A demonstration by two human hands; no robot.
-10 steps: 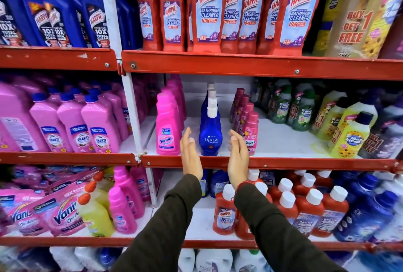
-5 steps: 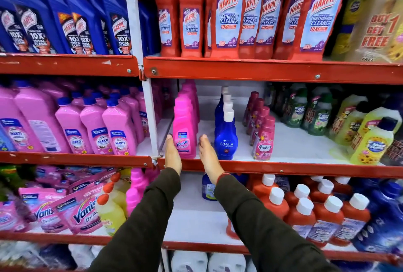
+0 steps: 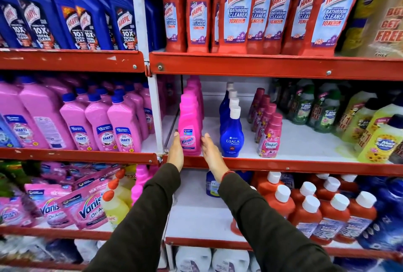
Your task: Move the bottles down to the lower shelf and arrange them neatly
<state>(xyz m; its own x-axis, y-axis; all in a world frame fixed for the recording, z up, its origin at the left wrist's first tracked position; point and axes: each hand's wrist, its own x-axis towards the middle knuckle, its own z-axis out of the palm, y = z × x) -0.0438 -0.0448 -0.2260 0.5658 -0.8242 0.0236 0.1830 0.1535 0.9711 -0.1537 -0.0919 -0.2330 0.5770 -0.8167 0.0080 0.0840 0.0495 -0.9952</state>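
My left hand [image 3: 176, 151] and right hand [image 3: 211, 151] reach in flat-palmed at the centre of the frame, one on each side of the front bright pink plastic Vanish bottle [image 3: 189, 127]. It stands upright at the front lip of the white middle shelf [image 3: 305, 143], heading a row of the same pink bottles. Both hands are spread, not yet closed on it; the left fingertips seem to touch its side, the right sit just beside it. I should squeeze evenly low on the body, lift straight up to clear the red shelf edge [image 3: 283, 166], and avoid nudging the deep blue Ujala bottle [image 3: 231, 134] just to its right. The bare white patch of lower shelf [image 3: 196, 217] below looks like the landing spot.
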